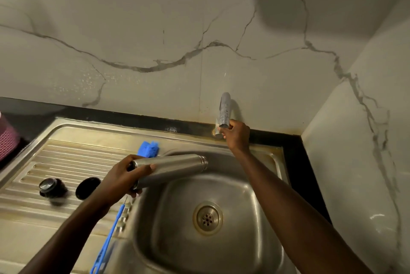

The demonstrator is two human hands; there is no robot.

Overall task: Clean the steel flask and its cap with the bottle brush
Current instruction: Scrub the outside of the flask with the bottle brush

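My left hand (124, 179) grips the base end of the steel flask (175, 166), held on its side over the sink basin's left edge with its open mouth pointing right. My right hand (236, 135) reaches to the back of the sink and closes on the tap's handle below the steel tap spout (225, 110). The blue bottle brush lies on the drainboard under the flask, with its bristle head (148, 148) behind the flask and its handle (108, 238) running toward me. The flask cap (52, 187) and a second black round piece (87, 187) rest on the drainboard.
The steel sink basin (244, 196) with its drain (207, 218) lies below the flask. The ribbed drainboard (66, 158) spreads to the left. A pink mesh basket (7, 138) stands at the far left. Marble walls close in behind and on the right.
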